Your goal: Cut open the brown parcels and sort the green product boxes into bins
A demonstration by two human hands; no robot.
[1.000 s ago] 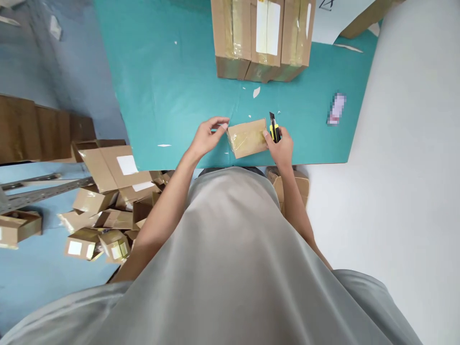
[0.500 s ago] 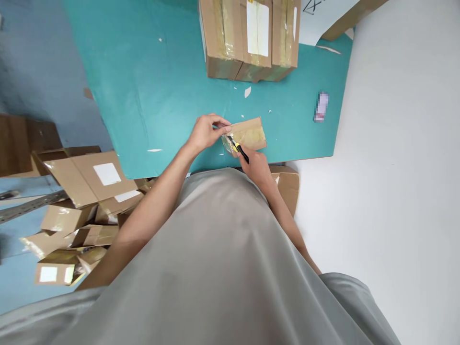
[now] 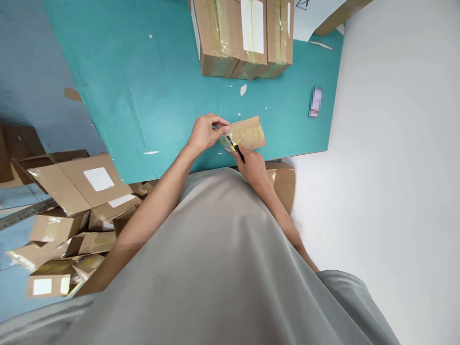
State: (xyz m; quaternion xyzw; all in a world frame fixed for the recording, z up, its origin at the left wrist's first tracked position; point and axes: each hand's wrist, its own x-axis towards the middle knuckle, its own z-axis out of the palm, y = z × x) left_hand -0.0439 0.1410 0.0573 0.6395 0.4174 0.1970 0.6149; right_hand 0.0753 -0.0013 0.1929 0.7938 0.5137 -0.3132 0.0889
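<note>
A small taped cardboard box (image 3: 249,132) lies on the teal table (image 3: 161,96) near its front edge. My left hand (image 3: 206,132) pinches the box's left end, fingers closed on it. My right hand (image 3: 253,165) is closed round a yellow and black utility knife (image 3: 235,147), whose tip rests at the box's left front corner, right next to my left fingertips.
Several larger taped cardboard boxes (image 3: 244,36) stand at the back of the table. A pile of opened, flattened boxes (image 3: 72,206) lies on the blue floor at the left. Another box (image 3: 283,179) sits under the table's front edge. The white floor (image 3: 395,167) is on the right.
My right hand has moved the knife from the box's right side to its left front corner. The left hand has closed on the box's left end. The view has shifted slightly.
</note>
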